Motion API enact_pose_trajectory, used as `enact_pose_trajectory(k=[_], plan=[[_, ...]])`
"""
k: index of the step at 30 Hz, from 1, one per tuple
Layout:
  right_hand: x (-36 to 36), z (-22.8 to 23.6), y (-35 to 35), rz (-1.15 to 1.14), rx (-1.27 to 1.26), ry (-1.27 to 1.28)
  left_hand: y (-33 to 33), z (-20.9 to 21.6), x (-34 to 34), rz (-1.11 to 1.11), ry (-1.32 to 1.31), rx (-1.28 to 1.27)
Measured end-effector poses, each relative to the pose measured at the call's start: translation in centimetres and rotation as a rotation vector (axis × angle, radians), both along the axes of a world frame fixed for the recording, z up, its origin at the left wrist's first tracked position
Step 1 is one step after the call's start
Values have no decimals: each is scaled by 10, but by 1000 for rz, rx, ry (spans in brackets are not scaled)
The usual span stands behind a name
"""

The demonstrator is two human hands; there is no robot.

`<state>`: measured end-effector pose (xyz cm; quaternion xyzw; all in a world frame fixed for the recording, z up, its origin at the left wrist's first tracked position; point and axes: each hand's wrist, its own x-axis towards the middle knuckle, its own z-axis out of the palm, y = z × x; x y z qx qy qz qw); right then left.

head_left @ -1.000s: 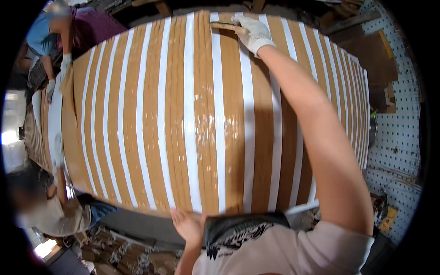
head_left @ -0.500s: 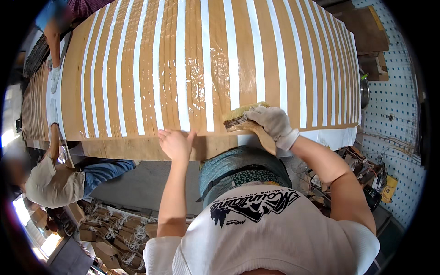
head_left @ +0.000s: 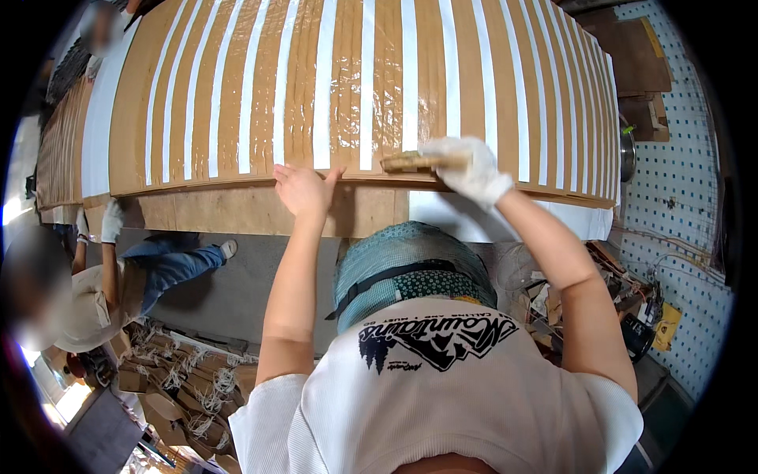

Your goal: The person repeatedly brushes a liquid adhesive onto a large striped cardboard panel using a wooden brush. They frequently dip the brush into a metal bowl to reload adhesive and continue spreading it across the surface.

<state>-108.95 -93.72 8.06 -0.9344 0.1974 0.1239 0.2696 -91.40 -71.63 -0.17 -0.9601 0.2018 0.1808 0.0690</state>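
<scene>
**Brush (head_left: 404,163) and striped brown sheets (head_left: 387,87)**

Right hand (head_left: 470,171), gloved, fingers closed around the brush at the sheets' near edge, contact with them unclear; left hand (head_left: 305,190), bare, fingers spread, gripping nothing, at the same edge; sheets lying over wooden surface (head_left: 237,210).

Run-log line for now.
bare left hand: at near edge of brown-and-white striped sheets | white-gloved right hand: holding tan wooden brush

– What's on top?
– A white ribbed shirt (head_left: 489,411), short sleeves (head_left: 264,403), black mountain-and-tree print (head_left: 433,347).
– Lower down?
– Teal cloth (head_left: 395,243), black strap (head_left: 377,282), dark floral band (head_left: 433,285).
– And the right grip (head_left: 472,171)?
– A white glove (head_left: 482,178) to the wrist.
</scene>
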Motion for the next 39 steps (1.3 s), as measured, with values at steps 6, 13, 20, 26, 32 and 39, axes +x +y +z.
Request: enact_pose_trajectory(k=[6,13,20,26,32,39], plan=[[12,-18,11,-88,-207,-315,4,-10,-4,-47,-116,-75],[8,-8,6,-46,-108,-101,27,-19,-7,-122,-209,-239],[94,-53,54,97,-289,-563,56,-28,4,-145,-56,-506],[75,-18,90,202,-221,-267,89,-30,14,-74,83,-877],[137,-15,80,35,-86,-357,98,-13,58,211,-124,-844],[114,-28,101,205,-90,-341,88,-19,71,63,-274,-334]])
